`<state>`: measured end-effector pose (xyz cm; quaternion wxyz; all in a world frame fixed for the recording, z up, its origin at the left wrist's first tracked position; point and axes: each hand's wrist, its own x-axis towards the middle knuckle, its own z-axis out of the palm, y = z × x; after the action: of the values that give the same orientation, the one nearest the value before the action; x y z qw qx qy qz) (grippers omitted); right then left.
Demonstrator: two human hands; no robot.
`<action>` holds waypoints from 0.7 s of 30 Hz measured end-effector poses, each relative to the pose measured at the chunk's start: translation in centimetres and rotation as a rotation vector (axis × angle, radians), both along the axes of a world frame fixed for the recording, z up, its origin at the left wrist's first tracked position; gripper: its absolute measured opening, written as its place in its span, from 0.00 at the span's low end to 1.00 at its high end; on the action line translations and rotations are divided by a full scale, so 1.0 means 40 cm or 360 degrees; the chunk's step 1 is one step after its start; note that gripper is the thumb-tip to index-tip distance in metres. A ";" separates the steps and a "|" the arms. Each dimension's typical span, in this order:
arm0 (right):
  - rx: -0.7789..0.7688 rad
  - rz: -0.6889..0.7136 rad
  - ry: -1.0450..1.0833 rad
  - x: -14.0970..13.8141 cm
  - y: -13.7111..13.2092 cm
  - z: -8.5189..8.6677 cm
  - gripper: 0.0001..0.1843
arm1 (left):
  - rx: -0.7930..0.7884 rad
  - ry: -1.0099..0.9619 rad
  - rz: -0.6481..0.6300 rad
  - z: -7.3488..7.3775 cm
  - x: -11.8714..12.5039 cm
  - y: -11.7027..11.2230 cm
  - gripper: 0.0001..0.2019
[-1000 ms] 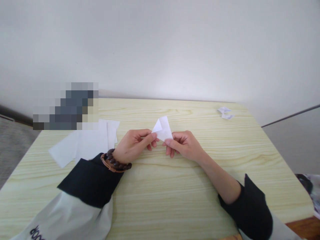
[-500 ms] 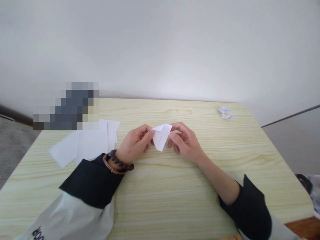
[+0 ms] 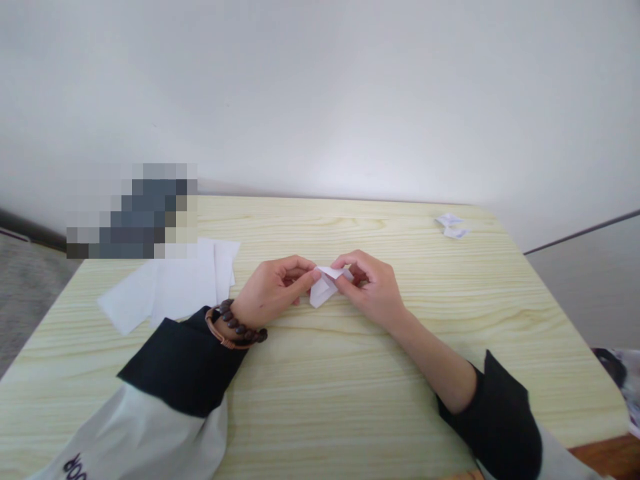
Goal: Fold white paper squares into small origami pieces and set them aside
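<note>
A small folded piece of white paper (image 3: 323, 291) is held between my hands above the middle of the table. My left hand (image 3: 277, 285) pinches its left corner between thumb and fingers. On the other side, my right hand (image 3: 371, 283) grips the right part, with the thumb in front against the paper and the fingers behind. An opening shows between the folded layers near the right thumb. The right end of the paper is partly hidden by my right fingers.
Loose white paper sheets (image 3: 183, 283) overlap at the left of the wood-grain table (image 3: 325, 400). A small folded paper piece (image 3: 453, 227) lies at the far right. A blurred-out dark object (image 3: 145, 217) stands at the back left. A white wall (image 3: 320, 100) rises behind.
My right hand has shifted slightly left and closed further onto the paper. The paper has turned and its folds have opened, where before it showed a flatter pointed shape.
</note>
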<state>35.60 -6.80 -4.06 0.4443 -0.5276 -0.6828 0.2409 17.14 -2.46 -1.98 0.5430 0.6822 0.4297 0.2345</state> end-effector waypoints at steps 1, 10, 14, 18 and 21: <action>0.0014 -0.0009 -0.0025 0.000 0.000 0.000 0.04 | -0.0016 -0.0011 0.0002 0.001 0.000 -0.001 0.15; 0.0129 -0.0109 -0.0153 0.004 -0.006 -0.003 0.05 | -0.0038 -0.0019 0.0025 0.015 -0.004 0.000 0.14; 0.0283 -0.0005 -0.0214 0.007 -0.005 0.001 0.05 | -0.0067 -0.0010 0.0074 0.013 -0.005 0.001 0.15; 0.0551 0.0094 -0.0307 0.012 -0.004 0.009 0.07 | -0.0068 -0.0008 0.0150 0.009 -0.004 0.002 0.16; 0.0606 0.0148 -0.0368 0.015 -0.003 0.012 0.07 | -0.0090 -0.0051 0.0147 0.008 -0.005 0.005 0.16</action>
<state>36.18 -6.93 -3.58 0.4430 -0.4263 -0.7859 0.0659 16.93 -2.27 -1.68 0.5576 0.6422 0.4585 0.2578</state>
